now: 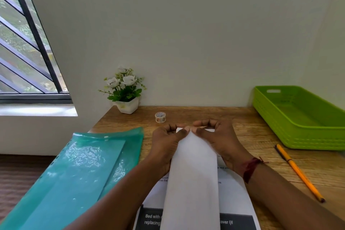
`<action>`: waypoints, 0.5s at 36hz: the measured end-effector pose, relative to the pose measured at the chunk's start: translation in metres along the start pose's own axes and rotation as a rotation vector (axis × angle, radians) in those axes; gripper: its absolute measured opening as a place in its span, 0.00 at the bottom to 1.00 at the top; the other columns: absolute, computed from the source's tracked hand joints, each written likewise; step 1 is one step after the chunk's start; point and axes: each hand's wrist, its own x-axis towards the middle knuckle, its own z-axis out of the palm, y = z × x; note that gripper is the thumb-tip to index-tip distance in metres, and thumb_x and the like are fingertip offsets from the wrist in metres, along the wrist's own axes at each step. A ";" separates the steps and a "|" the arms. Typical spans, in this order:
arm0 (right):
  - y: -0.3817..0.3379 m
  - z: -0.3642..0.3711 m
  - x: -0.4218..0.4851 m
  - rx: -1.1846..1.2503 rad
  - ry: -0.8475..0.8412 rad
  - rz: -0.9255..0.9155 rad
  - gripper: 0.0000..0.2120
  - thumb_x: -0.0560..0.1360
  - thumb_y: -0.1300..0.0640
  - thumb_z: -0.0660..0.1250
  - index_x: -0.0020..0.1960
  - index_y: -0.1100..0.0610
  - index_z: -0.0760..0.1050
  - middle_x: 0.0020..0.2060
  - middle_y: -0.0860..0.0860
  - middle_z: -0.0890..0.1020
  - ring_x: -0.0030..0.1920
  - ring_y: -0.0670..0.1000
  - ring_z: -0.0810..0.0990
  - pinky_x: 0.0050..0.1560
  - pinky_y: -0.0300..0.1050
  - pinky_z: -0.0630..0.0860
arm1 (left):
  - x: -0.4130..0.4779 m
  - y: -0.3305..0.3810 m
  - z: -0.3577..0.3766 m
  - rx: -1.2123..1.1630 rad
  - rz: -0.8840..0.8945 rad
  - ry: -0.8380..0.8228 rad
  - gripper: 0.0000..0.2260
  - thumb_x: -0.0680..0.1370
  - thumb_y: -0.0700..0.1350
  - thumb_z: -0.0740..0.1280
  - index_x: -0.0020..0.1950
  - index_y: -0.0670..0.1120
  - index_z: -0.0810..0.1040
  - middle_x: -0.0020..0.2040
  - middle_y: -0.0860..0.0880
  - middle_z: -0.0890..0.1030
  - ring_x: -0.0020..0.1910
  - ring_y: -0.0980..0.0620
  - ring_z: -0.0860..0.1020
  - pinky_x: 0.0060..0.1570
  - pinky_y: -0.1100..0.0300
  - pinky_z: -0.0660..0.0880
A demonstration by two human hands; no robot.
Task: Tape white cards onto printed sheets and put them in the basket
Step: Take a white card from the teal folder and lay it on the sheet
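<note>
One white card [192,179] lies lengthwise from 6 o'clock up to the middle of my view. It rests on a printed sheet [235,198], whose text and dark band show on both sides of it. Both hands meet at the card's far end. The left hand [166,140] comes in from 7 o'clock and the right hand [218,138] from 5 o'clock. Each has its fingers curled and its thumb tip on that far edge, pinching it, and the thumbs almost touch. From here I cannot tell whether any tape lies under them.

A tape roll [160,117] sits on the wooden desk [252,132] at 11 o'clock from the hands, near the left fingers but apart from them. The green basket [270,121] is at 3 o'clock against the wall. A yellow pencil [298,172] lies at 4 o'clock, between sheet and basket. At 8 o'clock a teal plastic folder [84,164] overhangs the desk's left edge. A potted plant [124,87] with white flowers stands at the desk's back corner, 11 o'clock from the tape.
</note>
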 end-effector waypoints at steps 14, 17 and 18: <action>-0.009 -0.013 -0.008 0.118 0.011 0.183 0.10 0.77 0.61 0.68 0.57 0.53 0.78 0.49 0.57 0.84 0.42 0.53 0.83 0.38 0.47 0.81 | -0.001 0.005 -0.004 -0.048 0.016 0.056 0.10 0.72 0.40 0.76 0.51 0.41 0.81 0.46 0.41 0.85 0.45 0.42 0.84 0.48 0.44 0.82; -0.013 -0.016 -0.016 0.094 -0.104 0.275 0.13 0.76 0.56 0.70 0.60 0.54 0.75 0.47 0.56 0.85 0.40 0.54 0.83 0.35 0.47 0.80 | 0.000 0.009 -0.009 -0.100 0.021 0.091 0.09 0.73 0.39 0.75 0.50 0.42 0.80 0.46 0.41 0.85 0.46 0.40 0.84 0.49 0.42 0.81; -0.015 -0.017 -0.021 0.082 -0.176 0.308 0.15 0.75 0.54 0.71 0.60 0.54 0.76 0.48 0.56 0.85 0.42 0.55 0.84 0.35 0.47 0.80 | 0.001 0.011 -0.010 -0.123 0.019 0.106 0.08 0.73 0.39 0.75 0.50 0.42 0.80 0.46 0.41 0.85 0.47 0.40 0.84 0.49 0.42 0.81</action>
